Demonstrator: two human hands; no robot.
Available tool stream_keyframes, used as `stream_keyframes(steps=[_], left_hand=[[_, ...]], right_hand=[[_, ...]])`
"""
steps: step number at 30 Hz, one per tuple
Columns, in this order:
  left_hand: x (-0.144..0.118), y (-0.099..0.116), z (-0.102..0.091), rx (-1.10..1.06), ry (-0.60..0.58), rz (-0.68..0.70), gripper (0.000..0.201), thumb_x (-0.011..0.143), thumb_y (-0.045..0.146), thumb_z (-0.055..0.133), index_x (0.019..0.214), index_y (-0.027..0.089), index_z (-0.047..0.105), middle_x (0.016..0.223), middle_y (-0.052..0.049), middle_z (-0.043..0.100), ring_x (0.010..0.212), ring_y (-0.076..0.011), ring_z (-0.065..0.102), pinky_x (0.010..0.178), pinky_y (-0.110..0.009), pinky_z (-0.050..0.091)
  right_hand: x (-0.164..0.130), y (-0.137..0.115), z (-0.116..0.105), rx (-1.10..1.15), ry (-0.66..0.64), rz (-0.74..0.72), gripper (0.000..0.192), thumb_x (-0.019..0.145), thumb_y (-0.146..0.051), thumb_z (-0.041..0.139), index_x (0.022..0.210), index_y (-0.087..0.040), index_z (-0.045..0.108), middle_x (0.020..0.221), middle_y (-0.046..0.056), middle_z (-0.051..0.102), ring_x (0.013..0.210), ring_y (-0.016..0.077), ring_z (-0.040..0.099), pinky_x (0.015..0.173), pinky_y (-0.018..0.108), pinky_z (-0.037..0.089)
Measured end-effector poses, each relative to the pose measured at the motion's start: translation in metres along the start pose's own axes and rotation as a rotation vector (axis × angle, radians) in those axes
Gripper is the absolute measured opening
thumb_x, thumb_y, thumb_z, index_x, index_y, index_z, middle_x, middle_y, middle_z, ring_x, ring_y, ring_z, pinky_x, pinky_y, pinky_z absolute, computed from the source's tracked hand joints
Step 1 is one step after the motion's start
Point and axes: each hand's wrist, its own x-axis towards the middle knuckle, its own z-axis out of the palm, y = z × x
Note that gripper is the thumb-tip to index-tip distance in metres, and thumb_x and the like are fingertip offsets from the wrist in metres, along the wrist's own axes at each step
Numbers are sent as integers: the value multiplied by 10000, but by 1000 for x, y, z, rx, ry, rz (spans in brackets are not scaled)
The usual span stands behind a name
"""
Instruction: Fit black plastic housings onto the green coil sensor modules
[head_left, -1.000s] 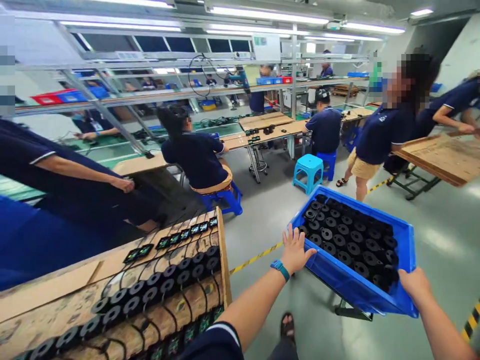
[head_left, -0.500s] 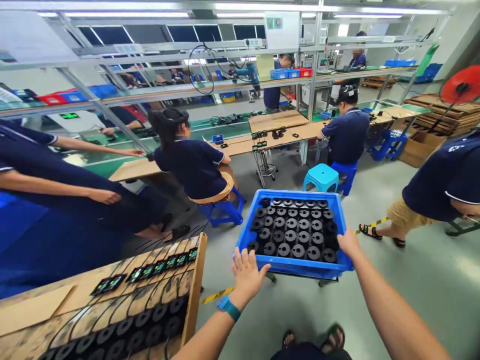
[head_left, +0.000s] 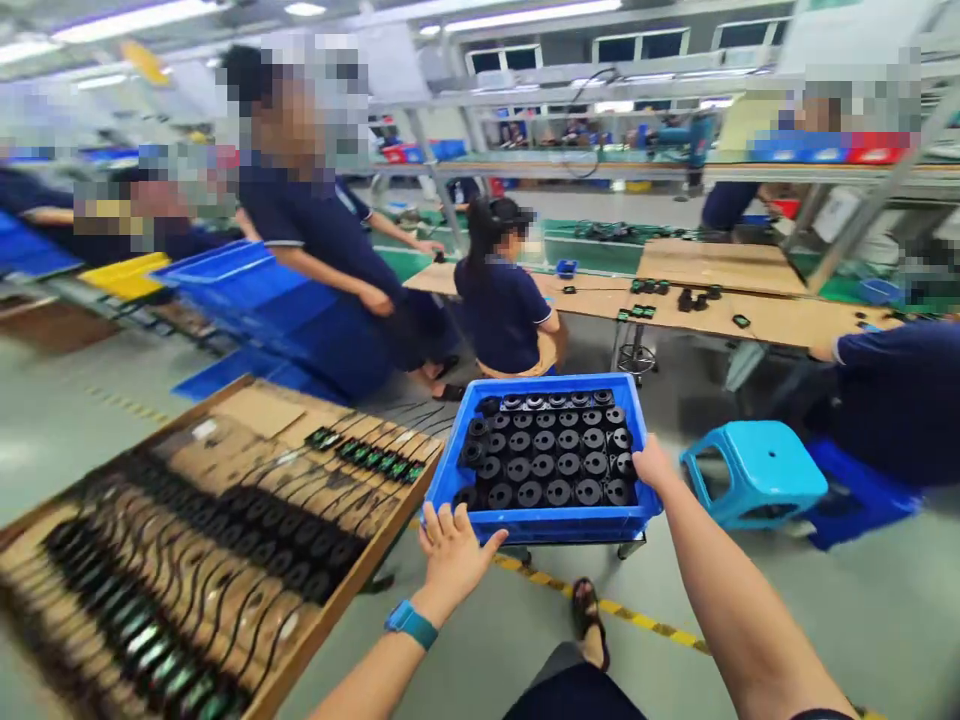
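A blue plastic crate (head_left: 559, 523) full of rows of black round parts (head_left: 551, 452) is in front of me, resting on a low wheeled frame. My left hand (head_left: 450, 553), with a teal wristband, grips the crate's near left corner. My right hand (head_left: 651, 464) holds the crate's right rim. To the left, a wooden tray (head_left: 262, 410) carries rows of black round parts with cables and small green-lit modules.
A seated person in a dark shirt (head_left: 504, 308) is just beyond the crate at a cardboard-covered bench (head_left: 720, 315). A teal stool (head_left: 754, 470) stands right of the crate. Another person (head_left: 322, 230) stands at left by blue bins (head_left: 232, 280). Yellow floor tape (head_left: 637, 620) runs under me.
The view has swung left while both hands stay on the crate. The crate now sits close beside the wooden tray, and the teal stool is at its right.
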Motion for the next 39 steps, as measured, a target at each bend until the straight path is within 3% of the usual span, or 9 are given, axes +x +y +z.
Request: stream_keyframes(steps=[6, 14, 20, 24, 27, 32, 35, 37, 39], left_hand=[[34, 40, 1, -11, -27, -210, 985, 790, 748, 561, 1371, -43, 483, 1444, -340, 363, 1492, -522, 20, 1140, -668, 228], [55, 102, -17, 118, -140, -403, 930, 787, 724, 578, 1362, -5, 530, 1421, -293, 444, 1468, -527, 155, 1139, -617, 266], [57, 189, -31, 392, -171, -666, 864, 764, 662, 598, 1351, 31, 537, 1320, -227, 531, 1438, -479, 242, 1096, -532, 346], [61, 256, -45, 420, -215, -780, 836, 763, 653, 628, 1328, 41, 567, 1242, -210, 550, 1396, -480, 307, 1050, -518, 395], [68, 300, -47, 339, -231, -873, 855, 777, 643, 626, 1350, 13, 550, 1255, -233, 526, 1403, -515, 287, 1037, -554, 407], [66, 348, -21, 3, -262, -1078, 936, 775, 676, 575, 1482, 75, 444, 1539, -278, 326, 1475, -562, 146, 1071, -660, 355], [56, 355, -22, -330, -406, -1056, 955, 765, 716, 534, 1519, 141, 421, 1613, -221, 302, 1519, -491, 143, 1104, -667, 342], [64, 348, -41, -564, -535, -956, 923, 771, 727, 525, 1493, 154, 471, 1546, -188, 448, 1476, -424, 336, 1129, -578, 383], [97, 336, -67, -678, -550, -873, 854, 806, 723, 512, 1456, 169, 518, 1411, -166, 599, 1329, -373, 543, 1098, -491, 445]], right_hand=[[114, -54, -17, -173, -124, -148, 300, 905, -186, 470, 1200, -130, 465, 1107, 168, 679, 1004, 255, 661, 811, 308, 476], [188, -104, -46, -277, -276, -291, 294, 911, -162, 430, 1202, -126, 442, 1112, 214, 682, 1019, 291, 677, 806, 347, 484], [246, -133, -58, -307, -369, -465, 300, 892, -145, 484, 1190, -171, 469, 1151, 163, 700, 1043, 273, 687, 830, 346, 504], [283, -152, -67, -348, -435, -584, 309, 898, -145, 491, 1206, -158, 469, 1193, 165, 687, 1084, 275, 673, 861, 354, 502], [307, -163, -74, -397, -477, -678, 305, 907, -163, 490, 1210, -144, 459, 1186, 175, 681, 1089, 279, 669, 865, 350, 494], [346, -177, -73, -505, -494, -805, 318, 908, -189, 498, 1217, -136, 449, 1170, 199, 672, 1079, 286, 666, 866, 356, 477], [362, -180, -76, -547, -508, -856, 307, 902, -198, 506, 1201, -147, 465, 1142, 182, 681, 1051, 274, 673, 843, 339, 475], [370, -179, -80, -550, -518, -877, 315, 896, -192, 500, 1207, -150, 471, 1119, 176, 686, 1041, 278, 675, 835, 343, 477], [377, -177, -83, -533, -533, -894, 328, 891, -188, 496, 1216, -150, 480, 1100, 178, 689, 1037, 294, 676, 839, 364, 484]])
